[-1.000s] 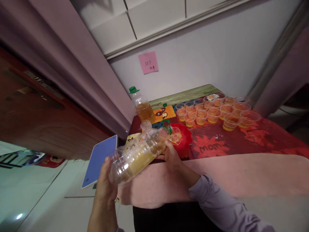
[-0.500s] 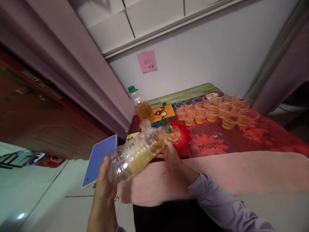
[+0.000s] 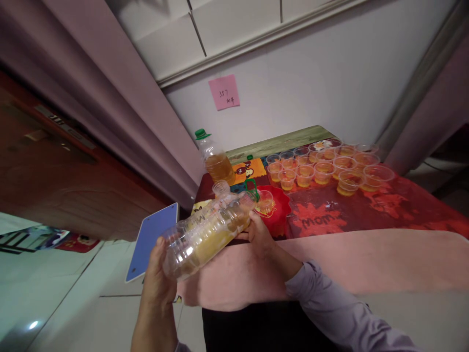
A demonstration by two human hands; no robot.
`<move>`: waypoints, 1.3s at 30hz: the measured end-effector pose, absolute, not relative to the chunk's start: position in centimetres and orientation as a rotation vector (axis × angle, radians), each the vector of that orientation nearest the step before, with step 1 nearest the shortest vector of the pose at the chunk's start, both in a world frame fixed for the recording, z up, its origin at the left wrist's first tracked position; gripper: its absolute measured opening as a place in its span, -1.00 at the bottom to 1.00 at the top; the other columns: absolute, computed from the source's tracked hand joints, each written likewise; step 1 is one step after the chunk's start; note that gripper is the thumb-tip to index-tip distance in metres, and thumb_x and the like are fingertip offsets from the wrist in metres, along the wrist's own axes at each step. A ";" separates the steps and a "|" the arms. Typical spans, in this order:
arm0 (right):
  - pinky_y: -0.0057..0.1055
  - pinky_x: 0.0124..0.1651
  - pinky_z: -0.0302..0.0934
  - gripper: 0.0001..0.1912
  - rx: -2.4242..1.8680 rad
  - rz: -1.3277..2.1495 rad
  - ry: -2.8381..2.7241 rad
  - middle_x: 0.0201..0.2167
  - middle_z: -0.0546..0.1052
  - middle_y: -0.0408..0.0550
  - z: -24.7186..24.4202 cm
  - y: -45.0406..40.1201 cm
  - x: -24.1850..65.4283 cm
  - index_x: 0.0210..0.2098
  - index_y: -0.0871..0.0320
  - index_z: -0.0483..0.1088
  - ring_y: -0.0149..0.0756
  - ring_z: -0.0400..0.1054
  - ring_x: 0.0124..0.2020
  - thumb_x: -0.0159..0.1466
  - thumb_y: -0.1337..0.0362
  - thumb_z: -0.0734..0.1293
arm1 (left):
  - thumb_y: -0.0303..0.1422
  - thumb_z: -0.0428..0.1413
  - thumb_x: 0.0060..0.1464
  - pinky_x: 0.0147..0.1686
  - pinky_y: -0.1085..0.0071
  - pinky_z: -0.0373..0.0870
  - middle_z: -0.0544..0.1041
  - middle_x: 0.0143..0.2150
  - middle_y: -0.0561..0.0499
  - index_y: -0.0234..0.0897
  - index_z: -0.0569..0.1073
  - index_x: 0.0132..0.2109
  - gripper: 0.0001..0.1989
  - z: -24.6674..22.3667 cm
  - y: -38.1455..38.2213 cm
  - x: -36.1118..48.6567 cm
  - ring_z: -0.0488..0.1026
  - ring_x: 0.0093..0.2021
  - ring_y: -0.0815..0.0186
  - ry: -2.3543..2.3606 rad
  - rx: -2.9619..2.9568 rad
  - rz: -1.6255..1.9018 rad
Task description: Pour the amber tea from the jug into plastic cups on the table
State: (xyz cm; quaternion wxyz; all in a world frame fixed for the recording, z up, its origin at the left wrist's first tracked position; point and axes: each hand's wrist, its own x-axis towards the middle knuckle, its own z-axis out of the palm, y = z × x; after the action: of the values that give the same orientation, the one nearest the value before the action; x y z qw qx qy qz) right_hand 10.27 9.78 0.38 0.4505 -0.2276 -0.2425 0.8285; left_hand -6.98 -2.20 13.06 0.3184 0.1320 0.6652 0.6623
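Observation:
A clear plastic bottle (image 3: 205, 234) with yellowish liquid lies tilted in my two hands, its neck toward the red scalloped plate (image 3: 280, 210). My left hand (image 3: 161, 269) is closed round the bottle's base end. Near the neck, my right hand (image 3: 258, 234) grips the bottle from below. A green plastic ring (image 3: 251, 188) shows at the bottle's mouth. Just past the mouth, a clear cup (image 3: 266, 201) sits on the red plate. Whether liquid is running out, I cannot tell.
A second bottle (image 3: 218, 164) with amber liquid and a green cap stands at the table's back left. Several clear cups (image 3: 323, 173) holding a little yellow liquid stand in rows at the right. A small green cap (image 3: 249, 157) lies behind. A blue board (image 3: 152, 239) is at the left.
Hardly anything differs. Both hands keep the bottle at nearly the same tilt and place; the view has shifted very slightly.

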 end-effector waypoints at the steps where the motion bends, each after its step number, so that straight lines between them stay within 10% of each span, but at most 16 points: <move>1: 0.12 0.12 0.56 -0.38 -0.563 2.048 -0.598 0.09 0.72 0.03 0.4 9.8 10.3 0.22 -0.01 0.48 0.01 0.66 0.04 0.36 -0.24 0.33 | 0.19 0.48 -0.29 -0.15 0.17 0.67 0.69 -0.33 -0.06 -0.24 0.63 -0.14 -0.30 13.1 -2.2 -7.0 0.69 -0.10 -0.08 1.752 0.352 1.740; 39: 0.18 0.15 0.55 -0.37 -0.551 2.047 -0.635 0.13 0.71 0.07 0.6 9.6 10.3 0.21 0.02 0.48 0.08 0.65 0.09 0.35 -0.25 0.32 | 0.21 0.47 -0.30 -0.12 0.06 0.69 0.68 -0.33 -0.11 -0.22 0.62 -0.18 -0.32 13.3 -2.5 -6.8 0.69 0.01 -0.21 1.779 0.316 1.720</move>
State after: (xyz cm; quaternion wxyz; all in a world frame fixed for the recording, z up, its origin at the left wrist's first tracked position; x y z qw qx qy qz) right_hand 10.28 9.63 0.58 0.4480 -0.2228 -0.2565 0.8270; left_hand -6.85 -2.46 13.26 0.3179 0.1199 0.6761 0.6538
